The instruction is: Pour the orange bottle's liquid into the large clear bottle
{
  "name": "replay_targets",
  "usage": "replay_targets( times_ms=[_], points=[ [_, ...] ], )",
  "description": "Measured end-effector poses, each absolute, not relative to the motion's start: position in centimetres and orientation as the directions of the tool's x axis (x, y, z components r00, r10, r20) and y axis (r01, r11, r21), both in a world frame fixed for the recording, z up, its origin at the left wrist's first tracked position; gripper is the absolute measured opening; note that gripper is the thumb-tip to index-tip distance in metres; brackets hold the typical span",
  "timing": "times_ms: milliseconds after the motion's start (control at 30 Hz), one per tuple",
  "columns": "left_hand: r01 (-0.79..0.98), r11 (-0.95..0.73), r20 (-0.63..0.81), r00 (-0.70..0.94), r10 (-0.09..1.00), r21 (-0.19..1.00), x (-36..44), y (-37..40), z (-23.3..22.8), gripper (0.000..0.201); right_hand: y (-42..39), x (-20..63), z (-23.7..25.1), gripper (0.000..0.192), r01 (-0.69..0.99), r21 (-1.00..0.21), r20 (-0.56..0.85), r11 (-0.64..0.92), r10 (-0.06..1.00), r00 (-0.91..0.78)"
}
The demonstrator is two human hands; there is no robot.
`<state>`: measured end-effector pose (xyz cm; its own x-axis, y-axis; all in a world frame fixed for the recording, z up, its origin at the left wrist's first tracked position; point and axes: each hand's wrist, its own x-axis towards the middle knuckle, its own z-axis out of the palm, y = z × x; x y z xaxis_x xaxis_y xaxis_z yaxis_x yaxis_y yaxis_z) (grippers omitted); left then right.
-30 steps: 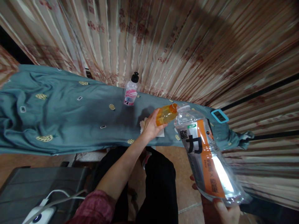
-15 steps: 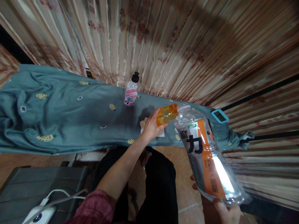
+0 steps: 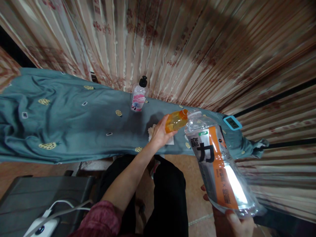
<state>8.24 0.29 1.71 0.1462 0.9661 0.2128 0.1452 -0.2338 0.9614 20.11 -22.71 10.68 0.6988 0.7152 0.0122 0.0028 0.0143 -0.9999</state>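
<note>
My left hand (image 3: 160,133) is wrapped round a small orange bottle (image 3: 175,121), tilted with its mouth pointing right. Against that mouth, or very close to it, is the neck of a large clear bottle (image 3: 217,164) with a silver and orange label. My right hand (image 3: 238,223) grips this large bottle near its base, which is toward me; some of the fingers are hidden behind it. Whether liquid passes between the two necks I cannot tell. Beneath my left hand lies a crumpled whitish tissue (image 3: 151,131) and a flat white piece (image 3: 170,141).
A clear bottle with a black cap and pink label (image 3: 138,98) stands on the teal cloth (image 3: 98,115) over a narrow table. A blue-framed digital clock (image 3: 232,122) sits at its right end. Pleated curtains (image 3: 160,49) hang behind. A white device with cables (image 3: 43,227) rests lower left.
</note>
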Motion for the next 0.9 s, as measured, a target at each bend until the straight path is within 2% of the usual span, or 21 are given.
replay_targets(
  times_ms=[200,400,667,900],
  points=[
    [0.129,-0.24,0.222,0.143,0.965,0.962,8.37,0.3,1.57,0.075,-22.82,20.07,10.73,0.053,0.012,-1.0,0.01,0.001,0.712,0.702],
    [0.134,-0.236,0.216,0.143,0.966,0.963,8.35,0.31,1.5,0.074,-22.86,20.65,10.46,0.066,0.023,-1.0,0.009,-0.008,0.729,0.684],
    [0.126,-0.247,0.228,0.147,0.963,0.961,8.31,0.37,1.44,0.075,-22.81,20.49,10.59,0.057,0.046,-0.999,0.029,-0.004,0.721,0.692],
    [0.139,-0.242,0.22,0.155,0.963,0.96,8.16,0.29,1.82,0.075,-22.8,20.61,10.47,0.064,0.027,-1.0,0.02,0.002,0.732,0.681]
  ],
)
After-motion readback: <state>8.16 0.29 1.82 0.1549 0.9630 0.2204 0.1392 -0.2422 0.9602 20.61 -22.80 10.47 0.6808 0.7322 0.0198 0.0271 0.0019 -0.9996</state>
